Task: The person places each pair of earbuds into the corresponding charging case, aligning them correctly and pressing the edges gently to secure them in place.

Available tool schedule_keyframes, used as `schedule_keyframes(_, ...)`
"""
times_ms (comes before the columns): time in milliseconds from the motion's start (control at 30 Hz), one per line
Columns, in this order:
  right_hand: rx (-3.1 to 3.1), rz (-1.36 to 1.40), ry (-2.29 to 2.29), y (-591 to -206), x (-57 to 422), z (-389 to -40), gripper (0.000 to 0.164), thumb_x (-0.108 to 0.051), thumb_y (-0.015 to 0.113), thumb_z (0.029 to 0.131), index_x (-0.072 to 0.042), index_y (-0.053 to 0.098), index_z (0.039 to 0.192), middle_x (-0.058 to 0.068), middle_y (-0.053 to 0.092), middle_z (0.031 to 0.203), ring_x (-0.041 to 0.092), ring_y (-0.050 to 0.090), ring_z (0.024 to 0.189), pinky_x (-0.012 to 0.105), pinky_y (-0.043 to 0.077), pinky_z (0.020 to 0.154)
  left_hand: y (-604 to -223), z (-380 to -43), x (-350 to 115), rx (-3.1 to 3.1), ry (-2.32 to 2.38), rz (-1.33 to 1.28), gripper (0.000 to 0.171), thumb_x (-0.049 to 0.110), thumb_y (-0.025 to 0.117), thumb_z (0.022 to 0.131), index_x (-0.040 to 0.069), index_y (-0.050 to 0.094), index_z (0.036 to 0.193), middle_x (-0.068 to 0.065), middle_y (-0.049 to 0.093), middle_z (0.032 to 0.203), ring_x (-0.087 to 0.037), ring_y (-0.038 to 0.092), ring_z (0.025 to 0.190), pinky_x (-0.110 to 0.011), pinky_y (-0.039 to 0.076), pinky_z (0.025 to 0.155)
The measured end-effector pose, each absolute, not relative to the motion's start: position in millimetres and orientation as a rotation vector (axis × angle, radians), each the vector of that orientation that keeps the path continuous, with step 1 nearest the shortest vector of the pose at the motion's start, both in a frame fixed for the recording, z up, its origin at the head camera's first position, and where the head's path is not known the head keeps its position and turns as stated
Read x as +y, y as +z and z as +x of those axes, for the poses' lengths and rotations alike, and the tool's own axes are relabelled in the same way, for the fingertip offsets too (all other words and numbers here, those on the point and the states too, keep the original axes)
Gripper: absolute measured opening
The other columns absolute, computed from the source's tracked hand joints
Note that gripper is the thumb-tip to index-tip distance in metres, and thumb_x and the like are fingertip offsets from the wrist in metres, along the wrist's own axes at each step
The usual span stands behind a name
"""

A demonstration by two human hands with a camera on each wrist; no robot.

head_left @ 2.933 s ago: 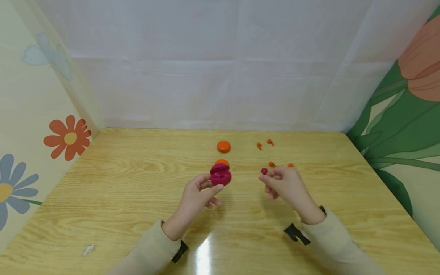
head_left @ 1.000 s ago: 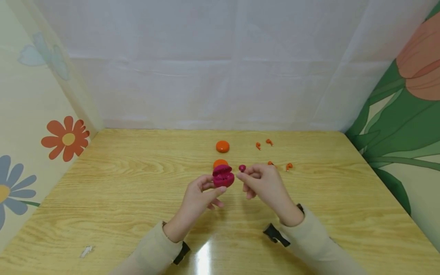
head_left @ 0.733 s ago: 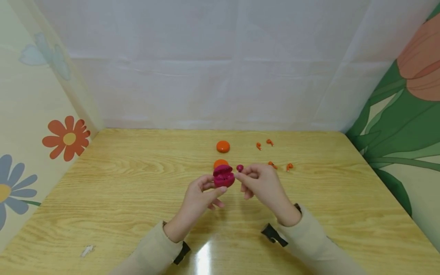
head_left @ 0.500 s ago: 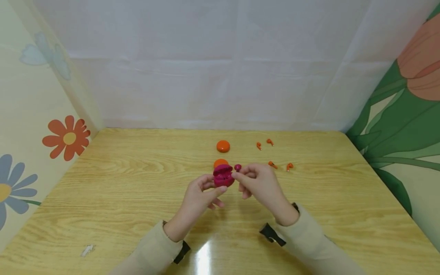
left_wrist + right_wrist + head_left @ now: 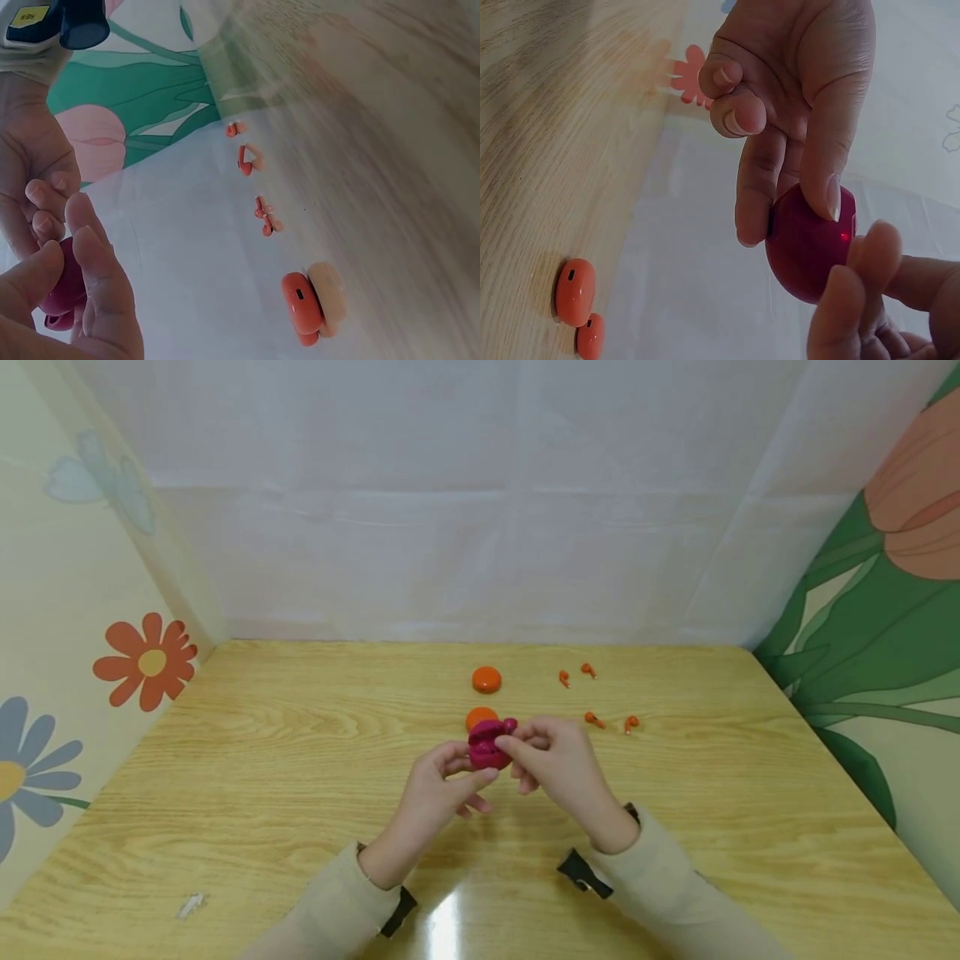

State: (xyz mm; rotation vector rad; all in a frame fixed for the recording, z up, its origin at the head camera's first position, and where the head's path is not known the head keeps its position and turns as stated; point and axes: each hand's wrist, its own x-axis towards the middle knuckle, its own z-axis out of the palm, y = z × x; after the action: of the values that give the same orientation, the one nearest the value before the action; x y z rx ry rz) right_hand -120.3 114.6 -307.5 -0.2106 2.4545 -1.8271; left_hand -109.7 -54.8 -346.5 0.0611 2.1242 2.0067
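Note:
A magenta earbud case [image 5: 489, 760] with its lid up is held above the table by my left hand [image 5: 426, 787], thumb in front and fingers behind. Thumb and fingertips of my right hand [image 5: 561, 764] pinch a magenta earbud [image 5: 511, 724] right at the case's right side, its round head showing above the fingertips. The right fingers partly cover the inside of the case. From the right wrist view, the rounded underside of the case [image 5: 806, 247] shows a small red light, with both hands' fingertips against it.
Two orange cases, a farther one [image 5: 487, 679] and a nearer one [image 5: 481, 718], lie just beyond the hands. To their right are several loose orange earbuds, among them a near one [image 5: 632, 723] and a far one [image 5: 588, 670]. A pale wall closes the table's back.
My right hand has moved left with the magenta earbud, from well right of the case to right against it. My left hand has barely shifted, still holding the case.

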Motion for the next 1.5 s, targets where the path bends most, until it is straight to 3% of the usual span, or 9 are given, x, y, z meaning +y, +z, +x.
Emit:
schedule_keyframes(533,2.503,-0.182,-1.805,-310.4,109.5,-118.6,0.014,-0.004,0.072,0.092,0.006,0.064,0.085,0.003,0.06,0.059,0.011,0.055,0.047,0.021,0.051,0.049,-345.6,-109.1,-52.5,2.12,2.024,0.069,0.031,0.012,0.071,0.094,-0.002,0.064,0.121,-0.012,0.072,0.105,-0.013,0.069,0.06,-0.024,0.051,0.057)
schedule_keyframes(733,2.497,-0.156,-1.81,-307.1,112.6,-116.5,0.015,-0.005,0.071,0.092,0.006,0.061,0.092,0.005,0.063,0.062,0.012,0.057,0.049,0.022,0.052,0.051,-345.2,-109.9,-53.9,2.114,2.024,0.062,0.031,0.012,0.07,0.095,-0.002,0.063,0.121,-0.013,0.072,0.106,-0.014,0.069,0.059,-0.024,0.05,0.057)
schedule_keyframes(1033,2.525,-0.167,-1.867,-307.7,119.4,-124.1,0.02,-0.011,0.061,0.101,0.008,0.064,0.104,0.007,0.062,0.063,0.011,0.055,0.047,0.024,0.053,0.051,-345.1,-111.0,-55.8,2.109,2.003,0.09,0.035,0.011,0.069,0.095,-0.003,0.061,0.126,-0.017,0.072,0.111,-0.011,0.068,0.059,-0.023,0.05,0.057)
schedule_keyframes(1500,2.526,-0.236,-1.761,-318.4,124.1,-134.6,0.03,-0.015,0.053,0.105,0.009,0.071,0.105,0.007,0.066,0.072,0.01,0.05,0.051,0.022,0.047,0.051,-344.8,-112.1,-58.4,2.103,1.967,0.141,0.039,0.013,0.067,0.097,-0.003,0.059,0.132,-0.019,0.071,0.114,-0.012,0.07,0.061,-0.022,0.051,0.058)
